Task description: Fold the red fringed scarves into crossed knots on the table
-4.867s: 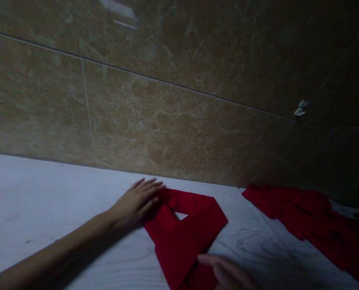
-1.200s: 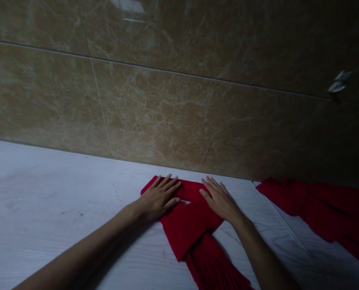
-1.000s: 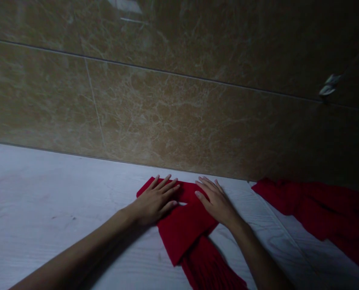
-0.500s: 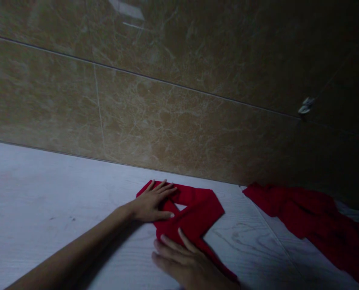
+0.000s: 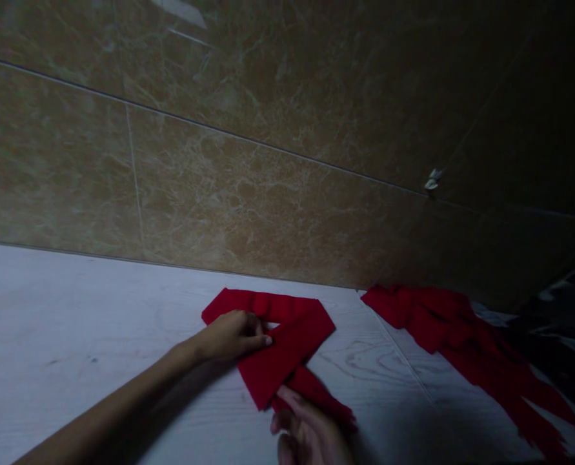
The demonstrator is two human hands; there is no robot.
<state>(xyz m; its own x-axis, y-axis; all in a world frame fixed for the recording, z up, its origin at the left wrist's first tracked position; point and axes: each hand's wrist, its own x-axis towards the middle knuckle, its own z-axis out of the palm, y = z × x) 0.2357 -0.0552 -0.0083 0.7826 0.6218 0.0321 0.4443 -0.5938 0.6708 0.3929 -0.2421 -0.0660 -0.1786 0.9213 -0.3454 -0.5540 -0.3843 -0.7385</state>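
Marbled brown tile wall [image 5: 248,187], glossy, pale grout lines, small clip [image 5: 432,179] stuck on it; pale wood-grain bench [image 5: 74,387] below, dim light; scarf [image 5: 292,342] on the bench close to the wall, folded to a flat angular loop with a small gap in the middle, one end poking out toward the right hand [image 5: 311,426]; left hand [image 5: 236,334] curled over the loop's near-left part, thumb and fingers seemingly pinching the band at the gap; right hand has its forefinger out at the lower fold edge, other fingers bent, can't tell if it grips cloth.

Risks, my guess: nothing visible fastens the layers, so a tug from the left hand could skew the loop or close the gap; the right fingertip could catch the top layer and drag the fold open; slick-looking bench might let it all slide.

Scarf is matte red, soft, crisp at the corners; end ragged, maybe fringed; second cloth [image 5: 423,316], also red, rumpled, lies well apart to the right.
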